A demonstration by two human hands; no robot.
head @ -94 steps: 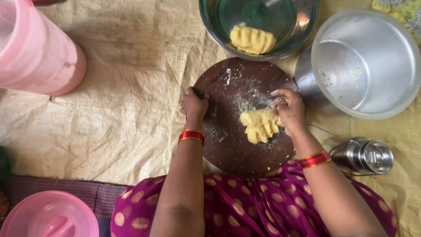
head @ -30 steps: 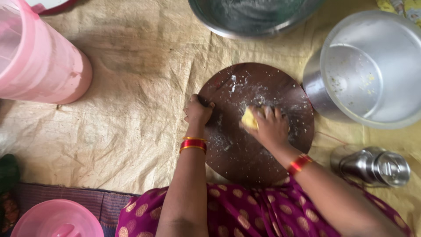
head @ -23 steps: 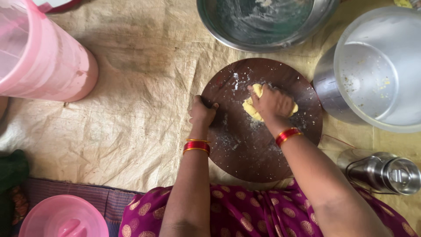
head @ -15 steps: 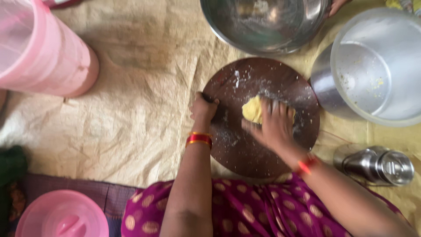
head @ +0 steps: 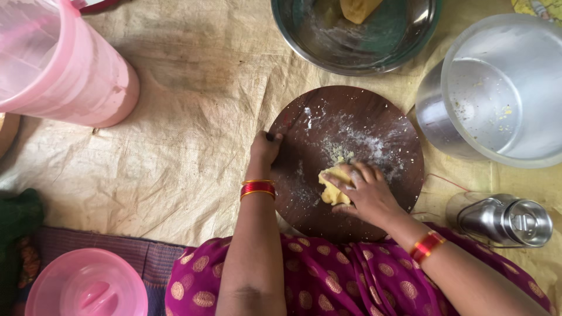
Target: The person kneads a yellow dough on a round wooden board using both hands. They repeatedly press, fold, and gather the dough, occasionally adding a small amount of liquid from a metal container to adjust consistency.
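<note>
Two hands work on a round dark board (head: 351,117) that lies flat on a tan cloth (head: 175,146). The left hand (head: 264,149) grips the board's left edge, fingers curled over the rim, and holds nothing else. The right hand (head: 364,192) lies palm down on a yellow dough (head: 329,188), fingers spread and bent over it, pressing it to the board; only the dough's left part shows from under the fingers. The dough sits right of the board's middle, toward the near edge. White flour (head: 363,140) is dusted across the board just beyond the dough. Each wrist wears red and gold bangles (head: 257,187).

Beyond the board, touching or just short of its far edge, stands a steel bowl (head: 374,52) with another yellow lump (head: 358,7) at its far side, cut off by the frame. Right of the board a large metal pot (head: 503,93) lies tilted, its open mouth facing up and toward the camera, with a few crumbs inside. A small steel can (head: 503,219) lies on its side near the right forearm. At the far left stands a pink jug (head: 58,64); a pink lid (head: 85,284) sits at the near left corner. A magenta dress with gold dots (head: 328,281) fills the lower edge.
</note>
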